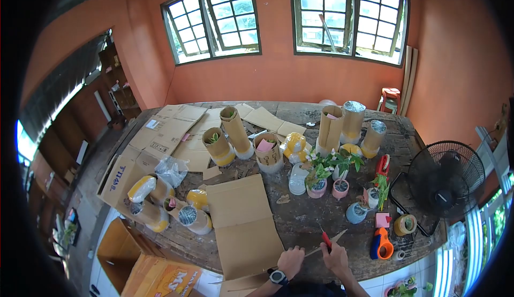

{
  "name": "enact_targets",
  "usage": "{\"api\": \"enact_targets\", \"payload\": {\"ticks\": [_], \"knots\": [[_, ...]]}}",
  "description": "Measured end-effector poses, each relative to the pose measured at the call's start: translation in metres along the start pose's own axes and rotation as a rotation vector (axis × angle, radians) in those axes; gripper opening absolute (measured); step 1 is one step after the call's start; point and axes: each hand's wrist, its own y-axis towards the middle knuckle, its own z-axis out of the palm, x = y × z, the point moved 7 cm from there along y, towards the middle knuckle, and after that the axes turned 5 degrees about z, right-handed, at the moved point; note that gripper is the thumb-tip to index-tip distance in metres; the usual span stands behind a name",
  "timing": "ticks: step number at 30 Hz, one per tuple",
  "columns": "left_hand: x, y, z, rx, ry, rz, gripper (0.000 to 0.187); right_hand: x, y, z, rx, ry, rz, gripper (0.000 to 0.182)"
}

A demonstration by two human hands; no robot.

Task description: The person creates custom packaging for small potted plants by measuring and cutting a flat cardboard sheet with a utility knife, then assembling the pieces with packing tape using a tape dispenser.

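Observation:
My left hand (290, 262), with a watch (278, 277) on its wrist, is closed at the table's front edge, at one end of a narrow cardboard strip (338, 236). The strip runs up to the right, passing by my other hand. My right hand (335, 258) grips a red-handled knife (326, 239), its thin dark blade pointing up and away. Left of my hands lies a creased cardboard sheet (243, 222), its near end close to my left wrist.
Wrapped cardboard tubes (233, 131), some with plants, stand on the wooden table (300, 211). Potted plants (317, 185) sit mid-right. An orange-and-blue tape dispenser (382, 244) and a black fan (444, 179) are at right. An open carton (155, 275) lies front left.

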Motion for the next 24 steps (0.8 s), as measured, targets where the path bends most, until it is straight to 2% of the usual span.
{"api": "enact_targets", "payload": {"ticks": [24], "knots": [[-0.0015,0.0006,-0.0056,0.037,-0.005,-0.020,0.023,-0.0019,0.0015,0.0042,-0.013,0.001,-0.011,0.047]]}}
